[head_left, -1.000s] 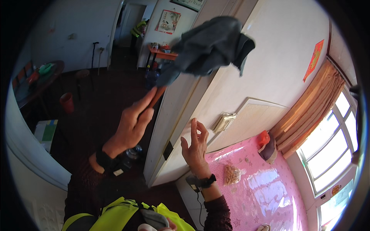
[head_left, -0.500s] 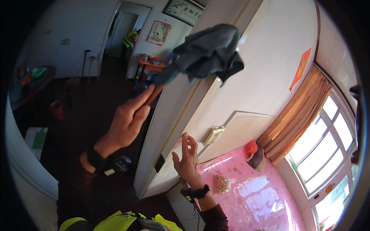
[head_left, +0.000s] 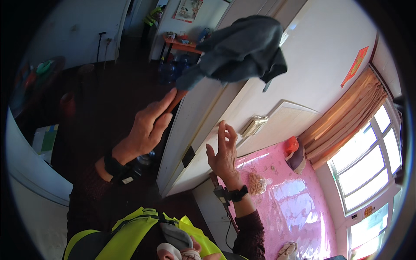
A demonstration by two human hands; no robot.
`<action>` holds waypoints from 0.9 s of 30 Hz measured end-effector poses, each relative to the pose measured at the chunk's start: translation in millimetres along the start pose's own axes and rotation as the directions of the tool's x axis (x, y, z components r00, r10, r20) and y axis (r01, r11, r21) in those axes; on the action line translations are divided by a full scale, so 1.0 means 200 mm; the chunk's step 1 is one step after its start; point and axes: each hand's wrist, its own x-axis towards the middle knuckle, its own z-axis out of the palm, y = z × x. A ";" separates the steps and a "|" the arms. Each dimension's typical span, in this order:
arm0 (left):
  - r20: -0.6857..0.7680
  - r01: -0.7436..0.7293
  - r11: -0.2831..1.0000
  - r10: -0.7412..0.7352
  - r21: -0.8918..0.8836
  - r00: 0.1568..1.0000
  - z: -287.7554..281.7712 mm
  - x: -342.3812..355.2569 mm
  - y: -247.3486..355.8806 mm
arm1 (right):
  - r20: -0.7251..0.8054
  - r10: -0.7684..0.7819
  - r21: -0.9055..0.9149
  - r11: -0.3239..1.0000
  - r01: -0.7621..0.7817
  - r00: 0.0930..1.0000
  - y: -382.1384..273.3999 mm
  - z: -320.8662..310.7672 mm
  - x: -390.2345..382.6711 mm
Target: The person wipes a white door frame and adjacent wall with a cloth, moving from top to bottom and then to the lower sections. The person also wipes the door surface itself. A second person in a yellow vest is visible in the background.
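My left hand (head_left: 143,130) is closed around a reddish-brown stick (head_left: 175,102), index finger stretched along it. A dark grey cloth (head_left: 247,50) is draped over the stick's upper end, raised against the upper part of the white door frame (head_left: 197,117). From this view I cannot tell whether the cloth touches the frame. My right hand (head_left: 225,154) is raised beside the frame, in front of the white wall. Its fingers are apart and slightly bent, with nothing in them.
Right of the frame, a pink-covered bed (head_left: 281,208) carries a bag of light brown pieces (head_left: 257,183). An orange curtain (head_left: 346,121) hangs by the window. In the dark room at left are an orange table (head_left: 182,45), water bottles (head_left: 168,73) and a person in a yellow vest (head_left: 151,17).
My view has shifted, so the far room sits higher in the picture. The cloth stays raised on the stick in my left hand. My right hand appears higher, fingers still apart.
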 end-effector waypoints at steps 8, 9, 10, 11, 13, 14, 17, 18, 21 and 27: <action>0.166 0.279 0.959 -0.285 0.058 0.944 -0.04 -0.81 -0.02 | -0.018 0.106 0.053 0.993 -0.105 0.994 -0.02 0.00 0.00; 0.175 0.299 0.952 -0.305 0.061 0.936 -0.04 -0.89 -0.02 | -0.026 0.097 0.065 0.993 -0.095 0.995 -0.03 0.00 0.00; 0.190 0.347 0.935 -0.354 0.067 0.916 -0.04 -0.95 -0.02 | -0.011 0.130 0.121 0.984 -0.128 0.991 -0.03 0.00 0.00; 0.195 0.335 0.941 -0.337 0.043 0.921 -0.04 -1.02 -0.01 | 0.000 0.177 0.185 0.967 -0.174 0.984 -0.04 -0.01 0.00; 0.220 0.378 0.926 -0.369 0.001 0.903 -0.03 -1.12 0.01 | 0.023 0.135 0.144 0.980 -0.137 0.991 -0.05 -0.01 0.01; 0.235 0.428 0.901 -0.404 -0.064 0.884 -0.02 -1.15 0.03 | 0.029 0.126 0.146 0.981 -0.129 0.992 -0.05 -0.01 0.01; 0.280 0.548 0.772 -0.475 -0.323 0.834 0.01 -1.14 0.09 | 0.020 0.075 0.128 0.989 -0.077 0.997 -0.06 -0.01 0.01; 0.299 0.596 0.733 -0.518 -0.327 0.801 0.02 -1.09 0.09 | 0.039 0.118 0.147 0.982 -0.122 0.992 -0.07 0.00 0.01; 0.331 0.629 0.626 -0.536 -0.462 0.777 0.05 -0.91 0.07 | 0.054 0.182 0.163 0.969 -0.188 0.982 -0.08 -0.01 0.00; 0.465 0.742 0.455 -0.584 -0.492 0.666 0.02 -0.90 0.07 | 0.114 0.160 0.157 0.972 -0.177 0.980 -0.07 -0.05 -0.02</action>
